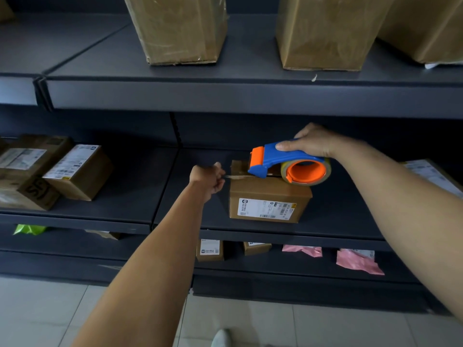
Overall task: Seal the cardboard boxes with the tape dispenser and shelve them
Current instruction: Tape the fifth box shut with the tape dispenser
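A small cardboard box (269,196) with a white label on its front stands on the middle shelf (338,221). My right hand (313,142) grips the blue and orange tape dispenser (283,162), which rests on the box's top, its mouth pointing left. A strip of clear tape (236,177) runs from the dispenser's mouth to the left, just past the box's left edge. My left hand (209,177) is curled and pinches the free end of that strip, just left of the box.
Tall cardboard boxes (178,28) stand on the upper shelf (250,93). Labelled boxes (77,171) are stacked at the left of the middle shelf, and another box (431,176) at its right. The bottom shelf holds small boxes (210,250) and pink bags (358,261). Pale floor tiles lie below.
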